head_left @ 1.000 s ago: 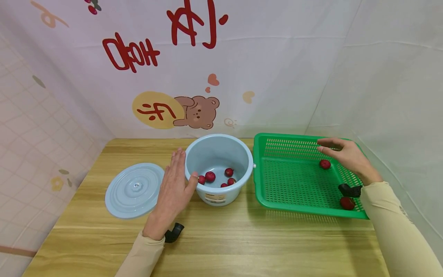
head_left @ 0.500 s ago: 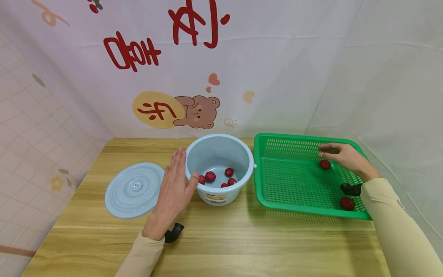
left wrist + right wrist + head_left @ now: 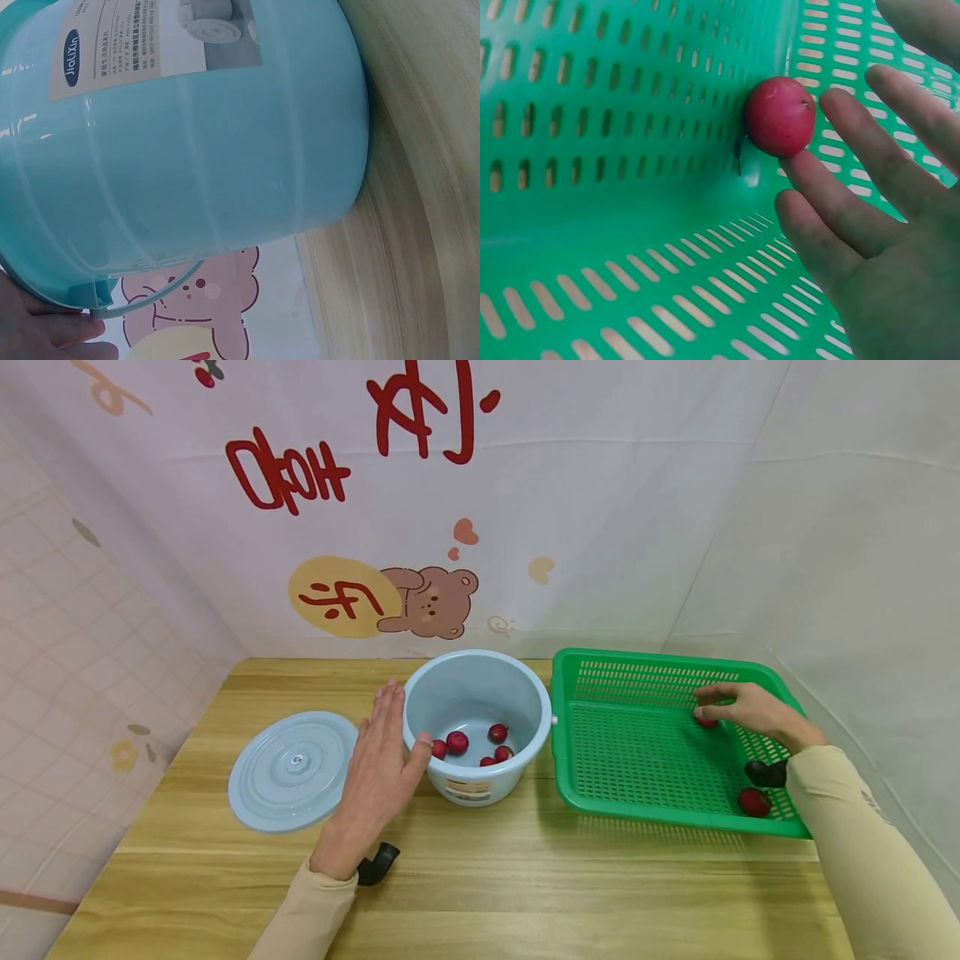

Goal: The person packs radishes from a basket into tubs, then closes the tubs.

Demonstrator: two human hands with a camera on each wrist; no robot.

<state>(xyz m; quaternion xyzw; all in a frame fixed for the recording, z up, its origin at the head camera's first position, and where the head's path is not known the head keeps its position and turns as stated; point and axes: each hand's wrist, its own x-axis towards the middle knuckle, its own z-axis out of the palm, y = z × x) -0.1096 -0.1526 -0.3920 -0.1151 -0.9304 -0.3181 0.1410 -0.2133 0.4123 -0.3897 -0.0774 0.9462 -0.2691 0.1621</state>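
My right hand (image 3: 757, 708) reaches into the green basket (image 3: 675, 822), over a small round red radish (image 3: 780, 116) near its back right corner. In the right wrist view the fingers are spread, with fingertips (image 3: 799, 165) right at the radish's side. Another radish (image 3: 753, 802) lies at the basket's front right, below the wrist. My left hand (image 3: 375, 768), fingers straight, rests against the left side of the light blue bucket (image 3: 525, 760). Several radishes (image 3: 457, 742) lie on the bucket's floor. Fingers touch the rim by the handle joint in the left wrist view.
A round light blue lid (image 3: 270, 793) lies flat on the wooden table (image 3: 525, 877), left of the bucket. Behind stands a white printed cloth (image 3: 600, 527) with a bear drawing. The basket's raised slotted walls surround the right hand.
My right hand has lowered into the basket, down to the back radish, and now partly covers it in the head view. The left hand stays at the bucket.
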